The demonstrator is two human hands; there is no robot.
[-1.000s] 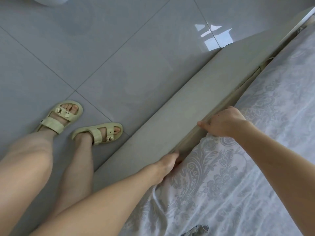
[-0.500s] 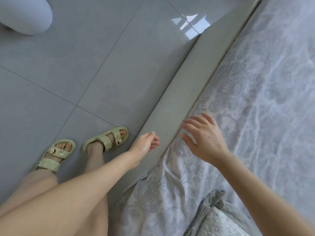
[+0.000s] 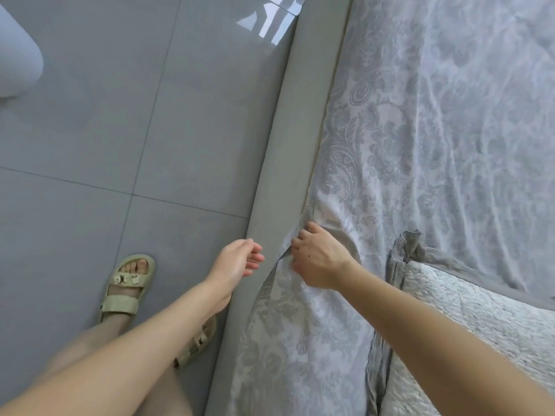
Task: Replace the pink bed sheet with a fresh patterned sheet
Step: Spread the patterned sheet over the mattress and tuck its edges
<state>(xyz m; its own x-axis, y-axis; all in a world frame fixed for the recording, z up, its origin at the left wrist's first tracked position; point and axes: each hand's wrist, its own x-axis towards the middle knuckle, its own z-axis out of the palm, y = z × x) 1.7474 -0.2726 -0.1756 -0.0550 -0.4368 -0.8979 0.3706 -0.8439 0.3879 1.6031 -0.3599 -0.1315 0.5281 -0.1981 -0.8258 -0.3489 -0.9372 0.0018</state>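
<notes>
1. Patterned sheet [image 3: 420,130] — pale grey-and-white paisley and floral cloth, spread over the bed and wrinkled across the top. Its near edge is loose and bunched, and lower down it spills partly over the rail.
2. Bed rail [image 3: 288,145] — grey padded side of the bed, running between the floor and the sheet's edge.
3. Right hand [image 3: 318,261] — back of the hand upward, at the sheet's edge just beside the rail. The fingers [image 3: 303,235] are curled in, grasping a raised fold of the sheet.
4. Left hand [image 3: 237,261] — held over the rail, near the right hand but apart from it. Its fingers [image 3: 255,259] lie close together, lightly bent, with nothing visibly held. Whether they touch the rail cannot be told.
5. Quilted white cover [image 3: 480,340] — lies on the sheet at lower right, with a grey frilled border [image 3: 408,244] along its near side.
6. Tiled floor [image 3: 120,115] — glossy grey, with a bright window reflection near the top.
7. Sandals — one cream buckled sandal [image 3: 127,285] on a foot in plain view; the second sandal [image 3: 198,340] is largely hidden by the left forearm.
8. White rounded object [image 3: 16,55] — on the floor at upper left, cut off by the picture's edge.
</notes>
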